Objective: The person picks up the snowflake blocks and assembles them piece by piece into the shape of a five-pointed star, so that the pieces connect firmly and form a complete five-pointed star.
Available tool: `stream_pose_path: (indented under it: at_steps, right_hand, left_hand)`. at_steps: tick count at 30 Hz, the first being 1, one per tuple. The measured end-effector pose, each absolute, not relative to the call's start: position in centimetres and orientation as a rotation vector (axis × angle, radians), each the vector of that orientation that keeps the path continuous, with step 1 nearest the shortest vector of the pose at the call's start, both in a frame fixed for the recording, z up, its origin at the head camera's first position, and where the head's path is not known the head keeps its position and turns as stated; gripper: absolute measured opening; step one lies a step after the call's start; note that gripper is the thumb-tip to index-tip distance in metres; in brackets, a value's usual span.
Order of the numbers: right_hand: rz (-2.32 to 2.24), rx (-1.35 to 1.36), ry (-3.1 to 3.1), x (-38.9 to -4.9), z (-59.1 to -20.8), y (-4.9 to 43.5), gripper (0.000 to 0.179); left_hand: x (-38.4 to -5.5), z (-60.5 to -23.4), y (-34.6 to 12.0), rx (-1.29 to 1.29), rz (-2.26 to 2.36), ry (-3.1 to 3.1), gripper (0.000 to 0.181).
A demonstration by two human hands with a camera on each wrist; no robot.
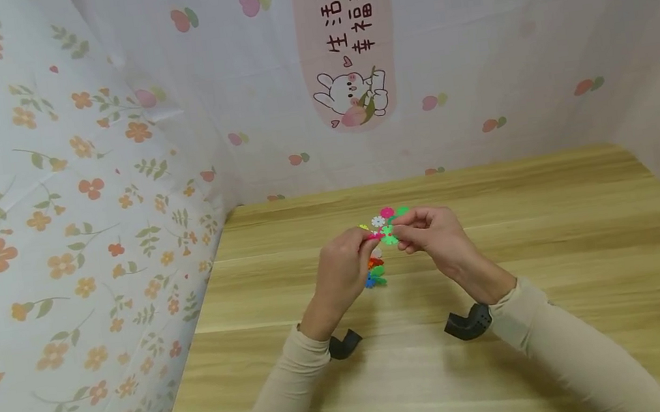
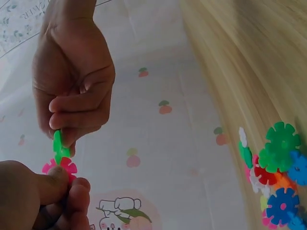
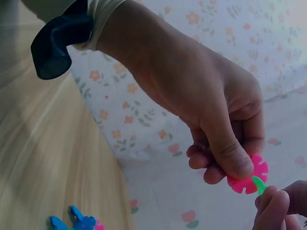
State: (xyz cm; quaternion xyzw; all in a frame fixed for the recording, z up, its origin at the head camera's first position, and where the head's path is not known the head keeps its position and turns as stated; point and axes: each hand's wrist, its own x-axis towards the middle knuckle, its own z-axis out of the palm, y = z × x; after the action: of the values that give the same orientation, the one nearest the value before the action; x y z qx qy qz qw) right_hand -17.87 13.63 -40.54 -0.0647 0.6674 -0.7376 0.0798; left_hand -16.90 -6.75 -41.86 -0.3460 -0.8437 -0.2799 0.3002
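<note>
Wood table (image 1: pixel 587 236) | disc cluster (image 1: pixel 377 264) partly behind left hand (image 1: pixel 342 266), pinching pink disc (image 3: pixel 260 168) | right hand (image 1: pixel 440 237) pinching green disc (image 2: pixel 58 143)

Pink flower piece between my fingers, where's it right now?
In the right wrist view, the pink flower piece is at the lower right, pinched by your left hand, up against the green piece that your right hand holds.
</note>
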Motion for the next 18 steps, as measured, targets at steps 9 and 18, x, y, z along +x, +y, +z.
stream_pose_path:
  at_steps: [9, 18]
  right_hand:
    - [-1.865, -0.254, 2.159, -23.1, -42.6, 15.4, 0.041]
    - [-1.57, -0.077, 2.479, -29.3, -49.6, 17.7, 0.038]
  left_hand:
    - [-17.3, -42.0, -8.4, -0.755, -0.818, -2.439, 0.014]
    - [-16.7, -42.2, -9.5, -0.697, -0.844, -2.571, 0.018]
